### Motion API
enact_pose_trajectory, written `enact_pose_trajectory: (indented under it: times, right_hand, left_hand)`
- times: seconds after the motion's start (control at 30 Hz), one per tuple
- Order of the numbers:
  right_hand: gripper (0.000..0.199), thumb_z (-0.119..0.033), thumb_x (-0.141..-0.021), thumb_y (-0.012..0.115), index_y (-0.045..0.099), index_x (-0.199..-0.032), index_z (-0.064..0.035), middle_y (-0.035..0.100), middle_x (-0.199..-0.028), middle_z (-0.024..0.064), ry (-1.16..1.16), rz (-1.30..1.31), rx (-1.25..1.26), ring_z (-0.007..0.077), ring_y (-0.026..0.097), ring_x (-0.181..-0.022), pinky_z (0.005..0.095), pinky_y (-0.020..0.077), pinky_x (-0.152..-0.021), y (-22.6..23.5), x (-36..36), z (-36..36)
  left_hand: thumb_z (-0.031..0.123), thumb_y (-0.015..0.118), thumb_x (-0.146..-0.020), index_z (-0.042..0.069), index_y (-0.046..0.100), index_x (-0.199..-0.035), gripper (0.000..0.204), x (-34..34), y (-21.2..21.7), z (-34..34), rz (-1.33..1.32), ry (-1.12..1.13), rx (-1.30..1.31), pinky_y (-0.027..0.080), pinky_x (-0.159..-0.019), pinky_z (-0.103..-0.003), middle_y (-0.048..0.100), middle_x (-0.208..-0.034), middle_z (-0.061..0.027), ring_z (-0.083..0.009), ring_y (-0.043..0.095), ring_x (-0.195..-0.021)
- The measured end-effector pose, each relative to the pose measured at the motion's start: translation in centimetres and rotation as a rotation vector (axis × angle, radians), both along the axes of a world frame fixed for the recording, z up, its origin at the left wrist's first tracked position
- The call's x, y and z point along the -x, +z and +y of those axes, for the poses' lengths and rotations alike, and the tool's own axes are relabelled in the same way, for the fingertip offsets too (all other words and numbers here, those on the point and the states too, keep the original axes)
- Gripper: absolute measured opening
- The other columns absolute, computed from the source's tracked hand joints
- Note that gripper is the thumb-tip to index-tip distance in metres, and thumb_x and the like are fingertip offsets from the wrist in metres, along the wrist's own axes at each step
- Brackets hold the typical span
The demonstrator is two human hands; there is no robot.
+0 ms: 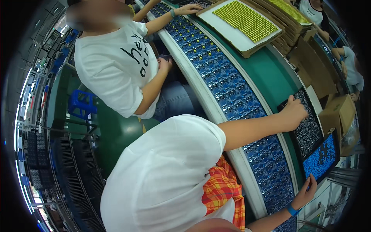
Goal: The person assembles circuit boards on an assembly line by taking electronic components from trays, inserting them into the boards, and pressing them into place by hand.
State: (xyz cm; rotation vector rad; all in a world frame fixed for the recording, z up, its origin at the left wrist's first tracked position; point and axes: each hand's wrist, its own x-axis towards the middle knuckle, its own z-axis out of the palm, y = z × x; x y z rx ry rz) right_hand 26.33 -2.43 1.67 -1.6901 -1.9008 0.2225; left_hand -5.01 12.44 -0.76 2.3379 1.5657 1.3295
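Observation:
My left hand [295,113] is over a black tray of small silvery metal parts [307,133]. Its fingers are curled together, and whatever they hold is hidden. Lower right, my right hand [305,196], with a blue band at the wrist, is beside a tray of small blue parts [320,156]. Thumb and fingers there pinch a small dark blue part [308,188]. Beneath my left forearm runs a line of blue circuit boards [235,91], on a curving conveyor in this view. Boards farther up carry yellow components [199,46].
A co-worker in a white shirt [112,65] sits at upper left, one hand [188,9] by a white sheet of yellow parts [245,21]. Cardboard boxes [338,112] stand beyond my trays. A blue stool [82,104] is behind the co-worker. More people work at upper right.

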Motion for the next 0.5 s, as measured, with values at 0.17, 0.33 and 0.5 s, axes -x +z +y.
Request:
enact_pose_trajectory:
  times: [0.17,0.33,0.5]
  right_hand:
    - [0.027,-0.020,-0.105,0.054,0.067,-0.122,-0.0041,0.066,-0.119,0.0139,0.021,0.006,-0.038,0.0264,0.064,-0.109,0.0401,0.0547,-0.089,0.1,-0.4,0.2]
    - [0.027,-0.020,-0.104,0.054,0.067,-0.121,-0.0035,0.067,-0.119,0.0134,0.040,0.028,0.009,0.0254,0.064,-0.109,0.0396,0.0541,-0.090,-0.2,0.6,0.6]
    - [0.022,-0.014,-0.103,0.056,0.068,-0.117,-0.0006,0.068,-0.111,0.0124,0.039,0.069,-0.090,0.0227,0.064,-0.101,0.0344,0.0527,-0.084,-0.1,1.8,0.4]
  left_hand:
    - [0.006,0.067,-0.075,0.014,0.075,-0.083,0.014,0.0,0.8,-0.3,0.018,-0.070,0.130,0.032,-0.088,-0.046,0.067,-0.076,-0.0042,-0.0271,0.056,-0.091]
    - [0.007,0.067,-0.074,0.015,0.075,-0.079,0.013,0.3,1.5,-0.5,0.014,-0.091,0.162,0.032,-0.088,-0.048,0.068,-0.079,-0.0055,-0.0279,0.057,-0.094]
    - [0.008,0.066,-0.079,0.017,0.076,-0.082,0.013,0.3,1.9,-0.8,0.049,-0.084,0.149,0.032,-0.087,-0.047,0.068,-0.078,-0.0045,-0.0263,0.057,-0.094]
